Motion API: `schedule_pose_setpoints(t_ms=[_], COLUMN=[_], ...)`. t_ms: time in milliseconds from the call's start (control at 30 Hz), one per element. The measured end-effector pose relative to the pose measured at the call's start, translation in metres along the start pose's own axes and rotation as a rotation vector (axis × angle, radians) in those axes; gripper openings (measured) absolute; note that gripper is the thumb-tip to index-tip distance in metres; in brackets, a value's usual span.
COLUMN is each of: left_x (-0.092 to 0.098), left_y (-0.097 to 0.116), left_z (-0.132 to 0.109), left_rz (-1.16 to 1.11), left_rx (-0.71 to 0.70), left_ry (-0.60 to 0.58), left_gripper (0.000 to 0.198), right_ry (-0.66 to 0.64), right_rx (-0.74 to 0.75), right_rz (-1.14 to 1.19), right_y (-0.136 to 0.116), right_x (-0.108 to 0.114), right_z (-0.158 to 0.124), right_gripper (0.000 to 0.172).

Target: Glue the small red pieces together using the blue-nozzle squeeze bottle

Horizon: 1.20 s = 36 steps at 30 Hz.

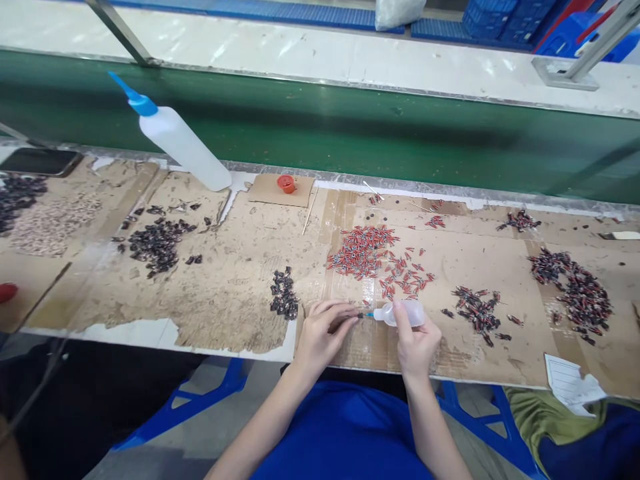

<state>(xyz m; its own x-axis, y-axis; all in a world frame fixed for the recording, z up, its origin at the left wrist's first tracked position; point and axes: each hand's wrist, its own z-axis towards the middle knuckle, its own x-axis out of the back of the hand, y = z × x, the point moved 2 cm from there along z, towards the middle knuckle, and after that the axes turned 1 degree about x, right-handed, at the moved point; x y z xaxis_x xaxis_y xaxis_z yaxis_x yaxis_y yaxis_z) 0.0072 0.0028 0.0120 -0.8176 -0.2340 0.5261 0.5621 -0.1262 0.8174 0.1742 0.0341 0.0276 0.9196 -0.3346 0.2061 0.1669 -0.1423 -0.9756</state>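
In my right hand (418,345) is a small translucent squeeze bottle (411,313), lying sideways with its blue nozzle tip pointing left. My left hand (324,332) pinches a tiny dark part (361,315) between thumb and fingertips, right at the nozzle tip. Whether the tip touches the part, I cannot tell. Just left of my left hand lies a small cluster of black parts (284,294). Beyond my hands is a pile of red parts with metallic ends (364,251), with looser ones to its right. Black-and-red pieces (477,312) lie right of my right hand.
A large white bottle with a blue spout (186,148) leans at the back left. A red cap (286,184) sits on a cardboard piece (260,190). More piles (583,293) lie right, black ones (157,243) left. A green belt (320,127) runs behind; people sit on either side.
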Motion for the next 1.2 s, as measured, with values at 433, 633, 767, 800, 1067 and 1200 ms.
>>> schedule_pose_setpoints(t_ms=[433,633,767,800,1067,1200], left_x=[0.001,-0.001,-0.001,-0.001,0.000,-0.001], left_y=[0.001,0.001,0.000,0.000,-0.001,-0.002], left_z=[0.001,0.000,0.000,0.000,0.000,0.000], left_rz=[0.010,0.050,0.059,0.060,0.059,0.045], left_rx=[-0.055,-0.113,-0.118,-0.116,-0.105,-0.097], left_ry=[0.030,0.049,0.051,0.049,0.026,0.007], left_gripper=[0.008,0.005,0.004,0.004,0.006,0.008], right_ry=[-0.059,-0.049,-0.038,-0.034,0.010,0.028], right_rx=[0.025,0.044,0.021,0.014,-0.015,-0.058], right_rz=[-0.005,-0.011,-0.005,0.002,0.020,-0.033], right_y=[-0.005,-0.001,0.002,0.002,-0.002,-0.001], right_x=[0.000,0.001,0.002,0.002,0.005,0.023], right_z=[0.000,0.001,0.001,0.001,0.003,0.005], right_gripper=[0.039,0.041,0.041,0.040,0.040,0.043])
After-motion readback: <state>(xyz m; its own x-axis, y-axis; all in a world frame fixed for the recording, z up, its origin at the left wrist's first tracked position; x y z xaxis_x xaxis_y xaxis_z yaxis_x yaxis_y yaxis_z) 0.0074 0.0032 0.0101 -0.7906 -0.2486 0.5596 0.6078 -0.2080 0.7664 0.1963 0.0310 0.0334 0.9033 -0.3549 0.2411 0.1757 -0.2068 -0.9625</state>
